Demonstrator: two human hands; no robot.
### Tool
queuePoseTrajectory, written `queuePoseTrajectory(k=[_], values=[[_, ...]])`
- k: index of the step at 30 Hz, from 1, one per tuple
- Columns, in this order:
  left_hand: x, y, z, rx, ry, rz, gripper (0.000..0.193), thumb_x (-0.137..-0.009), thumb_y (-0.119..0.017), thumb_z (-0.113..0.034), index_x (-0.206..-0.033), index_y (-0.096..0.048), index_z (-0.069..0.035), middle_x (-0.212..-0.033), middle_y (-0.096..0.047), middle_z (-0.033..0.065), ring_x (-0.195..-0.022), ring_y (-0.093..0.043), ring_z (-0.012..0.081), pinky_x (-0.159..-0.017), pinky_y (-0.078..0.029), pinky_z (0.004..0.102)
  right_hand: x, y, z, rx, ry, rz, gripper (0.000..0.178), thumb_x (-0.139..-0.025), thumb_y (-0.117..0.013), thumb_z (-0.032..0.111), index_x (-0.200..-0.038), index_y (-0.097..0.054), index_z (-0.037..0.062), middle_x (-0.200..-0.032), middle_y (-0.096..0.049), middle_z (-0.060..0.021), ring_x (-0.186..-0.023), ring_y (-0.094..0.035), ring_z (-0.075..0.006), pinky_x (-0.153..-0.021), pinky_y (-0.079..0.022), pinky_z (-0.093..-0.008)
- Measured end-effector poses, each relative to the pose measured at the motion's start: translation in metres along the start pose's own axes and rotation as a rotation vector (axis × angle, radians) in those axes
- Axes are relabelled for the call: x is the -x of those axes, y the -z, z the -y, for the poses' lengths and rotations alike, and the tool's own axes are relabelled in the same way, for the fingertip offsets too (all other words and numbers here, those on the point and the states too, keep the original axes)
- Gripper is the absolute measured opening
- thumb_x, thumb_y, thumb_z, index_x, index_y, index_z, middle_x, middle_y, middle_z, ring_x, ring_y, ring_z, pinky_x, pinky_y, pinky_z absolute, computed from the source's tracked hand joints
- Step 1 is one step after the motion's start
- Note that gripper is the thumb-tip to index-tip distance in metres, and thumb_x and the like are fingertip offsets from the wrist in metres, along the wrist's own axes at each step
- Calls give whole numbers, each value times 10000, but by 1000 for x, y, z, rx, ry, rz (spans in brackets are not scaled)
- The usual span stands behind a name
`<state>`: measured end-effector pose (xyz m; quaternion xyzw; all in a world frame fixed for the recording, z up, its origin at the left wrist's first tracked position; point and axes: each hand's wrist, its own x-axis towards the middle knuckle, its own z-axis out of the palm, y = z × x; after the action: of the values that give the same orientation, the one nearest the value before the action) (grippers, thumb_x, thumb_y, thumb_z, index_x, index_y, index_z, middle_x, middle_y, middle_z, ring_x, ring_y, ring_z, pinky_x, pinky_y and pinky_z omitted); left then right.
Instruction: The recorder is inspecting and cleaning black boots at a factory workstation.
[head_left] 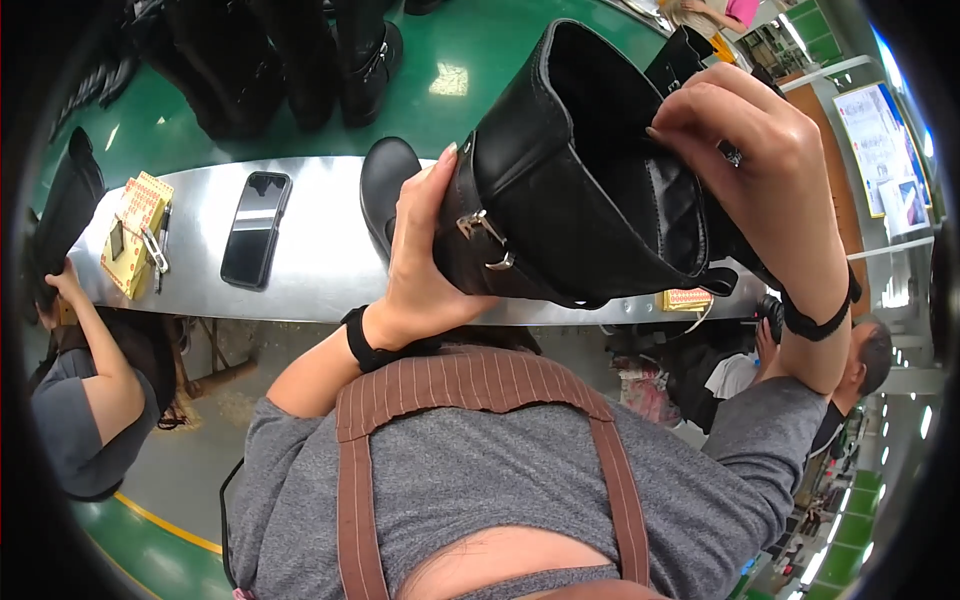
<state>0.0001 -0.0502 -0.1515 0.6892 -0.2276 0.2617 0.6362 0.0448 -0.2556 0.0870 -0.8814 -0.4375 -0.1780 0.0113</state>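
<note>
A black boot (530,210) with a buckled strap is tilted over the metal table, its wide opening turned up toward me. My left hand (425,245) wraps round the boot near the ankle strap, thumb along the leather beside the silver buckle (480,228). At the right side of the opening, the bent fingers of my right hand (745,125) close on the shaft's top edge, fingertips reaching just inside. A small shiny metal piece shows under that hand; its kind is unclear. The boot's rounded toe (388,180) points away to the left.
On the metal table (325,225) lie a black phone (256,230) and a yellow printed pad (135,235) with small tools. Several black boots (290,60) stand beyond it. Co-workers sit at left (95,400) and right (850,375); the left one's hand touches another boot (68,200).
</note>
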Motion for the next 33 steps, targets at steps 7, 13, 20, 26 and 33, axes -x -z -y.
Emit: queuePoseTrajectory(k=[7, 13, 20, 26, 33], values=[[1, 0, -1, -26, -11, 6, 1155, -558, -902, -90, -1522, -272, -6, -1429, -417, 213, -1291, -434, 373, -1090, -350, 445, 0, -11, 8, 219, 22, -26, 159, -857, -679, -7, -982, -586, 23, -846, -576, -100, -715, -623, -259, -645, -501, -328], [-4, -1, -1, -44, 25, -5, 1185, -580, -922, -110, -1532, -222, -12, -1404, -416, 210, -1297, -429, 361, -1094, -349, 440, 9, -7, -7, -570, -249, -150, 139, -1052, -496, 126, -1088, -551, 4, -896, -578, -13, -719, -565, -59, -629, -441, -204], [0, 1, 7, -84, 9, -32, 1240, -592, -939, -122, -1542, -151, -9, -1410, -396, 190, -1295, -443, 317, -1089, -366, 416, 18, 24, -51, -475, -145, -348, 180, -1003, -583, 77, -1165, -556, 5, -1142, -703, -166, -784, -638, -90, -781, -527, -234], [3, 12, 35, -98, 159, 81, 1153, -576, -921, -125, -1481, -221, 19, -1347, -469, 163, -1211, -522, 282, -1040, -426, 386, 59, 44, -80, -184, -577, -504, 290, -945, -687, 121, -1208, -626, 15, -1089, -734, -105, -821, -649, -81, -779, -524, -199], [-2, 26, 44, 6, 196, 204, 571, -649, -874, -68, -1157, -626, 16, -1103, -691, 103, -988, -672, 201, -887, -532, 327, 147, 21, -140, -218, -832, -485, 313, -859, -797, 200, -1097, -693, 25, -880, -721, 1, -770, -606, -32, -673, -462, -173]])
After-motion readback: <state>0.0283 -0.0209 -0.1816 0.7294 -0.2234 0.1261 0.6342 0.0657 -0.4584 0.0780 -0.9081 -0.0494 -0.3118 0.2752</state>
